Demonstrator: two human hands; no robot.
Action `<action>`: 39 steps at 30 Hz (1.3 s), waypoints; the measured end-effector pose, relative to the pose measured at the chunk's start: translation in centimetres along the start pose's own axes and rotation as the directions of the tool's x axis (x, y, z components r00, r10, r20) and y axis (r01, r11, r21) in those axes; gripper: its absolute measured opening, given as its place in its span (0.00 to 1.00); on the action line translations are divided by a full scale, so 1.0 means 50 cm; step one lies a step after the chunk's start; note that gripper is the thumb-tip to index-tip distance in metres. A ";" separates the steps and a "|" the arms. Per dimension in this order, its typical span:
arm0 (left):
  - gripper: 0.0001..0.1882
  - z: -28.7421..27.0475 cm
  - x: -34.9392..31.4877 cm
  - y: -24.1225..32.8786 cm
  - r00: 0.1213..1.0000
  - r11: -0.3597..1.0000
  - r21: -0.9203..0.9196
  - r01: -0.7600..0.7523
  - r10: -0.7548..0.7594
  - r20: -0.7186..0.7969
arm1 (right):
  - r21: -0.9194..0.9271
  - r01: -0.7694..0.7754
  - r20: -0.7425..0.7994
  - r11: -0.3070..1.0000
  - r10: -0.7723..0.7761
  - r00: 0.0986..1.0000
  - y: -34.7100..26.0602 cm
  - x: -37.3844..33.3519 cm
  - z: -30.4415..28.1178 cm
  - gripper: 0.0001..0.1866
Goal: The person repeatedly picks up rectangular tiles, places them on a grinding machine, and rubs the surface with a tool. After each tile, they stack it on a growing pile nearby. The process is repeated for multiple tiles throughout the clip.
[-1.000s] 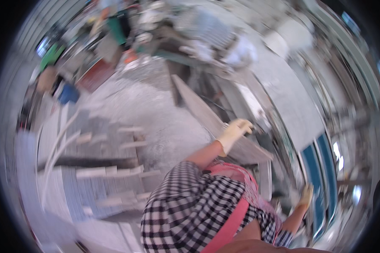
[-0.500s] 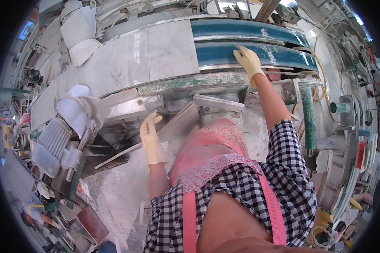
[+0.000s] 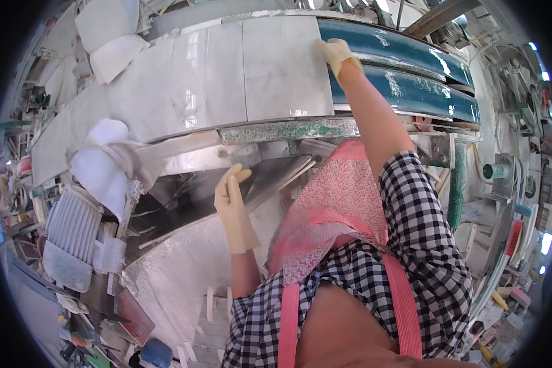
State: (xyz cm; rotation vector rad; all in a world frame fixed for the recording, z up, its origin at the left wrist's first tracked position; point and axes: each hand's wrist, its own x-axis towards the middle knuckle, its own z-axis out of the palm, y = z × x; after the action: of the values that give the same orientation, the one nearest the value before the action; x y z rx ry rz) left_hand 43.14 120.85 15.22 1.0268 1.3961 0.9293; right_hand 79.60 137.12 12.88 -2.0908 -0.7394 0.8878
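Observation:
My right hand [image 3: 337, 55], in a pale rubber glove, reaches over the blue belts. Its bent fingertips are at the right edge of a glossy white marble slab [image 3: 286, 67], and they seem to touch it. Nothing shows in its palm. The slab lies flat in line with another marble slab [image 3: 208, 76], a thin seam between them. Two blue belts [image 3: 405, 92] run out from beneath the slab's right end. My left hand [image 3: 232, 193], gloved the same way, hangs in the air in front of the conveyor, loosely curled, thumb apart, holding nothing.
A green, dust-covered rail [image 3: 291, 130] runs along the conveyor's near side. At left stand a ribbed grey motor [image 3: 73, 227] and a white-wrapped part [image 3: 104, 156]. A green upright pipe [image 3: 457, 193] stands at right. A blue container [image 3: 157, 352] sits low at left.
My right hand has moved left from the near belt to the slab's edge. My view has shifted, and more of the slabs shows. My left hand stays raised, its fingers a little more curled.

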 end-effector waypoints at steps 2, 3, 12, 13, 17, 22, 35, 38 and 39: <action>0.16 0.008 0.024 0.014 0.999 1.000 -0.028 -0.005 0.006 0.042 | 0.056 -0.064 0.060 0.996 0.061 0.996 0.011 0.001 -0.012 0.37; 0.16 0.014 0.037 0.024 0.997 1.000 -0.002 -0.006 0.006 0.073 | 0.036 -0.062 0.078 0.997 0.059 0.995 0.015 0.005 -0.014 0.38; 0.16 0.065 0.085 0.124 0.978 0.993 -0.060 -0.099 0.108 0.177 | -0.638 0.031 -0.012 0.769 -0.050 0.999 0.000 -0.002 0.018 0.34; 0.17 0.060 0.084 0.129 0.976 0.991 -0.062 -0.117 0.126 0.176 | -0.591 0.044 -0.053 0.805 -0.094 0.994 0.003 -0.011 0.014 0.36; 0.17 0.021 0.089 0.131 0.990 0.998 0.024 -0.056 0.052 0.129 | 0.271 -0.071 -0.059 0.960 0.090 0.994 0.008 -0.035 -0.009 0.23; 0.17 0.006 0.150 0.120 0.978 0.994 0.046 -0.096 0.086 0.188 | 0.331 0.111 0.081 0.937 -0.145 0.986 -0.033 -0.080 0.006 0.28; 0.52 0.409 0.458 0.088 0.883 0.240 0.870 -0.430 0.314 0.350 | -0.515 0.257 0.087 0.818 -0.249 0.965 -0.012 -0.125 -0.017 0.21; 0.55 0.441 0.456 0.115 0.935 0.248 0.905 -0.347 0.164 0.314 | -0.436 0.302 0.091 0.848 -0.292 0.952 0.005 -0.129 -0.038 0.22; 0.56 0.445 0.459 0.128 0.950 0.252 0.916 -0.313 0.092 0.299 | -0.372 0.329 0.087 0.868 -0.321 0.943 0.010 -0.133 -0.040 0.22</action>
State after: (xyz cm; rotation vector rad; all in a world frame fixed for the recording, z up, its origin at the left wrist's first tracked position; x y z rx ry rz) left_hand 65.64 144.29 12.40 2.2192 1.6741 -0.0370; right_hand 77.31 131.24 15.80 -2.1916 -1.3229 0.6131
